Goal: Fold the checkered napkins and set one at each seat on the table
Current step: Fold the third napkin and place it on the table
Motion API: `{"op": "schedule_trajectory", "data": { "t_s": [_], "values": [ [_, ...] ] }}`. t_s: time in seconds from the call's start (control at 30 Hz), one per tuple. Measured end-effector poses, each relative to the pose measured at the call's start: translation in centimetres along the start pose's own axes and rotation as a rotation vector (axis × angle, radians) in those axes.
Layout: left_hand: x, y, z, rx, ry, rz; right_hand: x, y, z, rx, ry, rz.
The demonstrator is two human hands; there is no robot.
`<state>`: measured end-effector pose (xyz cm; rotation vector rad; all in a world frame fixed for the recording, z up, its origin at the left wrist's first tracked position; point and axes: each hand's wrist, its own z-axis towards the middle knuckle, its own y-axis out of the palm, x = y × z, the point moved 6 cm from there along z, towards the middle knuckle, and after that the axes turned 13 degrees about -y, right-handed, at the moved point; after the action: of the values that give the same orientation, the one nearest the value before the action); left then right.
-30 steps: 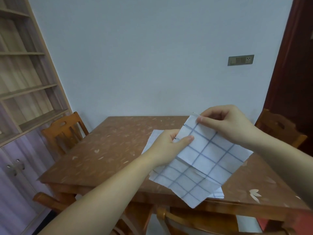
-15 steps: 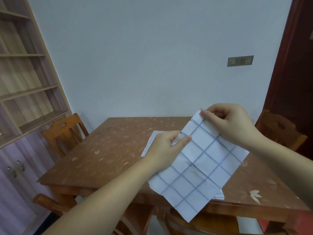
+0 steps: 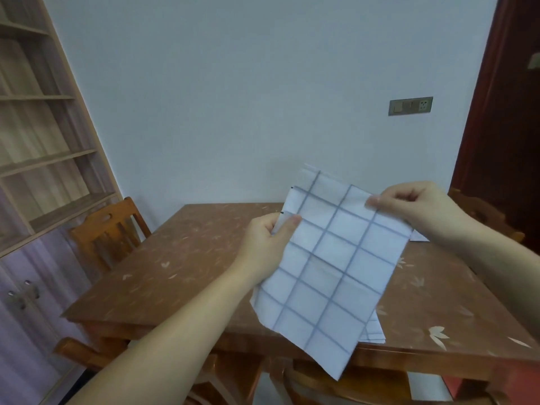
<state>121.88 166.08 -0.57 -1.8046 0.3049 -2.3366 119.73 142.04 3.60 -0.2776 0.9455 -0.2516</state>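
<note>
A white napkin with a grey-blue check (image 3: 333, 267) hangs in the air above the brown table (image 3: 181, 258), held up by both hands. My left hand (image 3: 267, 244) pinches its upper left edge. At the upper right edge my right hand (image 3: 415, 207) grips it between thumb and fingers. The cloth droops down past the table's front edge. Behind it, more checkered napkins (image 3: 375, 333) lie on the table, mostly hidden, with a bit showing under my right wrist (image 3: 419, 237).
Wooden chairs stand at the table's left side (image 3: 109, 232), right side (image 3: 485, 213) and front (image 3: 321, 387). A tall wooden shelf unit (image 3: 38, 159) fills the left wall. A dark red door (image 3: 502, 127) is at the right.
Both hands lifted the napkin higher and drew apart, so the cloth now hangs flatter and more spread out. The view tilted slightly.
</note>
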Motion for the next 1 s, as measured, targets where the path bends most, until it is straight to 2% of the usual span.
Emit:
{"op": "schedule_trajectory", "data": {
  "t_s": [0.07,0.13,0.2,0.3,0.4,0.53,0.7,0.87,1.0],
  "values": [
    [0.0,0.0,-0.1,0.037,-0.015,-0.052,1.0,0.6,-0.4,0.058,0.073,0.339],
    [-0.2,-0.4,-0.1,0.086,-0.031,-0.096,2.1,2.0,-1.1,-0.015,0.155,0.514],
    [-0.5,-0.8,0.0,0.126,-0.021,-0.106,3.1,2.8,-1.7,-0.034,0.171,0.426],
    [-0.8,-1.1,-0.2,0.165,0.011,-0.083,2.9,2.7,-1.4,0.083,0.084,0.232],
    [-0.8,-1.2,-0.2,0.203,0.024,-0.089,2.1,3.0,-1.2,0.129,0.059,0.304],
    [-1.4,-1.5,-0.1,0.223,0.008,-0.114,2.5,5.3,-2.3,-0.04,0.11,0.205],
    [-1.4,-1.6,-0.7,0.246,0.018,-0.083,2.0,4.4,-2.2,0.138,0.027,0.136],
    [-1.6,-1.9,-0.3,0.275,0.019,-0.076,1.5,4.3,-2.5,0.12,-0.038,-0.036],
    [-1.1,-1.5,-0.5,0.236,0.02,-0.086,1.5,3.5,-2.5,0.141,-0.067,-0.061]
  ]
}}
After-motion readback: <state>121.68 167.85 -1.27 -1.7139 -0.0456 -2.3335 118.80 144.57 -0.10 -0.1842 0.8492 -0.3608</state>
